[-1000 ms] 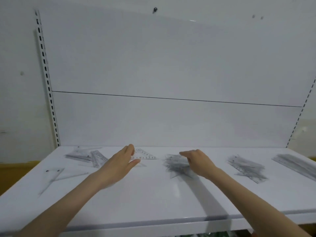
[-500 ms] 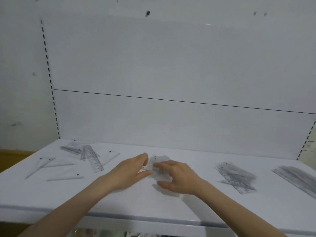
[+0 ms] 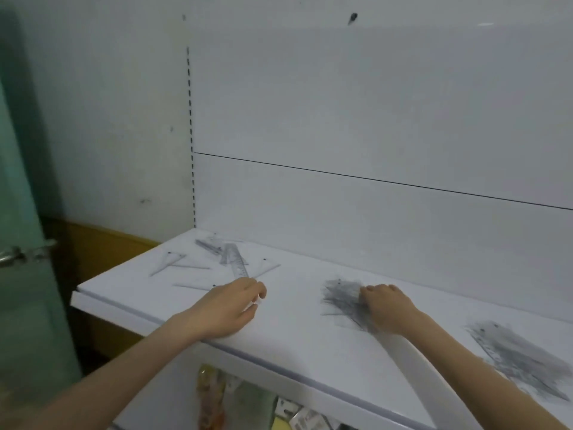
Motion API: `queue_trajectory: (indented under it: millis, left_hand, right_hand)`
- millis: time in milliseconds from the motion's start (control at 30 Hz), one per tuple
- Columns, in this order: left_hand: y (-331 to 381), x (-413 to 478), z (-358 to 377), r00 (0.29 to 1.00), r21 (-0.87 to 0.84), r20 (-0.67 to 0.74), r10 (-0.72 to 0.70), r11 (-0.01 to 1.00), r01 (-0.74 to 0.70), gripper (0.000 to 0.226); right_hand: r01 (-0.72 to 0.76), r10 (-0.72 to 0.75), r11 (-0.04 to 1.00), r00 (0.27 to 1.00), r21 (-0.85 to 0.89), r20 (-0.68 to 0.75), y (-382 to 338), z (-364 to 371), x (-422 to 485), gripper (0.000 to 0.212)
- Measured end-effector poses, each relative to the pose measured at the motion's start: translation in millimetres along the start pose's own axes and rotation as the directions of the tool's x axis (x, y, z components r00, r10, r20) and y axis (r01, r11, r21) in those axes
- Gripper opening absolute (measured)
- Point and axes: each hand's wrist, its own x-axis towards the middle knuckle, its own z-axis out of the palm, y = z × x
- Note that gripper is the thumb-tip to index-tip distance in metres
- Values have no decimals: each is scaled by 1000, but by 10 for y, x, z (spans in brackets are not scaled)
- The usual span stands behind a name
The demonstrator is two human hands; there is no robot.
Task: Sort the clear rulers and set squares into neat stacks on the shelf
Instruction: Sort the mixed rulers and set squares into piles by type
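Counted two bare hands: a left hand (image 3: 229, 308) and a right hand (image 3: 387, 308). Counted one flat white metal shelf (image 3: 294, 333). Found two thick, grey-looking piles of clear plastic pieces, a middle pile (image 3: 341, 297) and a right-hand pile (image 3: 524, 358); could not count the pieces within either. Made out one long clear plastic ruler (image 3: 237, 263) and three loose clear plastic triangles: a far-left set square (image 3: 169, 262), a near set square (image 3: 195, 286) and a right set square (image 3: 268, 268). Noted one small blurred heap (image 3: 209, 245) behind. Saw one green door (image 3: 28, 212) and one metal handle (image 3: 12, 256).
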Motion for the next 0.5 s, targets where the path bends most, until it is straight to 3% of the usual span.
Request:
queue_trajectory:
  millis: [100, 333, 500]
  left_hand:
    - [-457, -206, -105, 995, 61, -21, -101, 993, 103, 23]
    - [-1278, -536, -303, 917, 0, -147, -370, 927, 374, 19]
    - [-1834, -590, -424, 877, -20, -102, -469, 882, 470, 39]
  right_hand:
    - [-17, 9, 998, 993, -68, -117, -127, -126, 145, 34]
    - [245, -185, 947, 944, 206, -273, -1066, -482, 489, 53]
    - [466, -391, 826, 878, 316, -275, -1991, -566, 825, 34]
